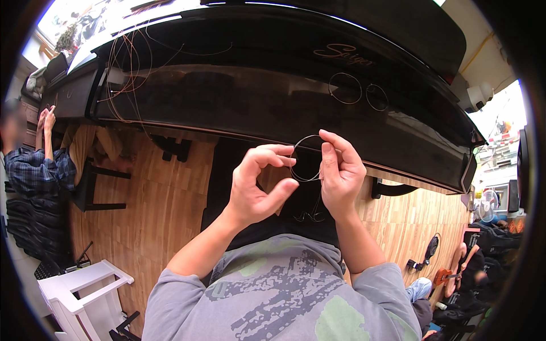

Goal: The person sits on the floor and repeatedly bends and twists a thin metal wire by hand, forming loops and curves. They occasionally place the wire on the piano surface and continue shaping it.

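A thin metal wire (306, 180), bent round into a loop, is held up in front of my chest. My right hand (341, 176) pinches the loop's right side between thumb and fingers. On its left side, the fingertips of my left hand (256, 184) meet the wire, while the thumb stands apart from them. More fine wire (310, 216) shows faintly over the dark cloth of my lap. Two wire rings, a larger one (360, 94) and a smaller one (387, 102), lie on the glossy black piano (256, 96) beyond my hands.
Loose copper-coloured wires (136, 85) sprawl over the piano's left end, some hanging past its edge. At far left sits a person in a checked shirt (42, 170), hands raised. A white wooden stand (79, 290) is at lower left. Another person with a small guitar (442, 277) is at right.
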Demonstrator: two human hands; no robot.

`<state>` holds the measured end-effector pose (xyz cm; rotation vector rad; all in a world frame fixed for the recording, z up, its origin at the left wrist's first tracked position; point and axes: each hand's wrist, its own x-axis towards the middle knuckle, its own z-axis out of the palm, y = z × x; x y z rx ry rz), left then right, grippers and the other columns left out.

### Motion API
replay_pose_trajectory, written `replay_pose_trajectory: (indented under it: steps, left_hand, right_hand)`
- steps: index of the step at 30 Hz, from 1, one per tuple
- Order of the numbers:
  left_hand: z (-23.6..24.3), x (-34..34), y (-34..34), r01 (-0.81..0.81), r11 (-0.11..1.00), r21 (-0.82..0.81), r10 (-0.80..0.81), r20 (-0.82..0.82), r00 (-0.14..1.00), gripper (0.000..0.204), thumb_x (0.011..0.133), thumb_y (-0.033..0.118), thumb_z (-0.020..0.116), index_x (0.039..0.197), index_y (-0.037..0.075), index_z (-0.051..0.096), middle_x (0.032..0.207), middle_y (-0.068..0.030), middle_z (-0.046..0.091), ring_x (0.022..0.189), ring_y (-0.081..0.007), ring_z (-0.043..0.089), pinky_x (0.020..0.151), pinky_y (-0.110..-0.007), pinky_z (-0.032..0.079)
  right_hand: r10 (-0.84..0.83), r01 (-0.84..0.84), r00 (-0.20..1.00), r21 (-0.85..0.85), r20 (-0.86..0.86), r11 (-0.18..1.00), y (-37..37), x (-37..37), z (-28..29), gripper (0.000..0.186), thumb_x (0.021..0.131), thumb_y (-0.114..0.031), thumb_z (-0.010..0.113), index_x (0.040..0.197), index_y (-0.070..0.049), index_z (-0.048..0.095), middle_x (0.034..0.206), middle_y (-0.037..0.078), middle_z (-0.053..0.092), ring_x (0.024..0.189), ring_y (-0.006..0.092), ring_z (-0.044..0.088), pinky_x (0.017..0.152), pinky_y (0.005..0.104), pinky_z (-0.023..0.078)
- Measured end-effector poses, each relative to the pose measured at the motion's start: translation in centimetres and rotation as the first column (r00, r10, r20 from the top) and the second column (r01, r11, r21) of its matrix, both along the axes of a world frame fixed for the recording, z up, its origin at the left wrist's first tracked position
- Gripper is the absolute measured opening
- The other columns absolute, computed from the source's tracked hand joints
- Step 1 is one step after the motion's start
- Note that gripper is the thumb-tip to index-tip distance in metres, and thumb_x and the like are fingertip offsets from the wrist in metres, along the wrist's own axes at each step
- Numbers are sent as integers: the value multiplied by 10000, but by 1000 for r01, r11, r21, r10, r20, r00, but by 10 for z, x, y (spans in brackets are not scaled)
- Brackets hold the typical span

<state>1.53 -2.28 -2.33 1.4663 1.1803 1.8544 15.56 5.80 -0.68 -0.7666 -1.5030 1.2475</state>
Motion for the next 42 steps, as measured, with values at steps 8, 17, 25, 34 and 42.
replay_pose_trajectory:
  steps: [8, 17, 25, 34, 42]
  left_hand:
    - [8, -11, 3, 413, 904, -111, -311, 493, 813, 149, 890, 34, 621, 1029, 2, 575, 954, -143, 675, 917, -228, 673, 857, -356, 544]
    - [-5, -6, 8, 493, 869, 39, -408, 619, 671, 72, 900, 15, 601, 931, 29, 538, 890, -125, 680, 884, -203, 684, 834, -345, 556]
    - [-6, -15, 8, 367, 928, -65, -226, 684, 694, 51, 960, 96, 504, 964, 50, 484, 828, -124, 660, 822, -236, 692, 776, -368, 578]
    - [-3, -20, 11, 229, 969, -95, -89, 730, 677, 124, 1019, 176, 421, 1006, 83, 501, 724, -54, 586, 706, -185, 650, 645, -304, 542]
    - [-3, -22, 11, 332, 936, -117, -162, 695, 700, 124, 996, 192, 504, 1019, 75, 535, 680, 14, 542, 517, -42, 521, 459, -176, 412]
  right_hand:
    - [23, -22, 1000, -9, 22, 1000, -1, 1, 0, 199, 947, -50, 566, 1128, -25, 645, 666, -66, 526, 549, -9, 424, 475, 169, 327]
    - [212, -221, 971, -79, -110, 972, 1, 2, -2, 243, 997, -154, 492, 1132, 11, 610, 723, 11, 609, 606, 46, 548, 548, 187, 443]
    - [233, -249, 960, -99, -153, 963, 10, 7, -3, 299, 1011, -193, 446, 1122, 35, 605, 974, 128, 691, 846, 163, 674, 655, 245, 512]
    - [291, -304, 953, -249, -89, 920, 9, 8, 2, 238, 971, -93, 509, 1155, 39, 580, 992, 139, 688, 599, 89, 624, 557, 187, 496]
    - [571, -620, 779, -464, -261, 633, 19, 9, 1, 245, 954, -93, 541, 1161, 29, 587, 991, 140, 690, 782, 143, 670, 733, 265, 547]
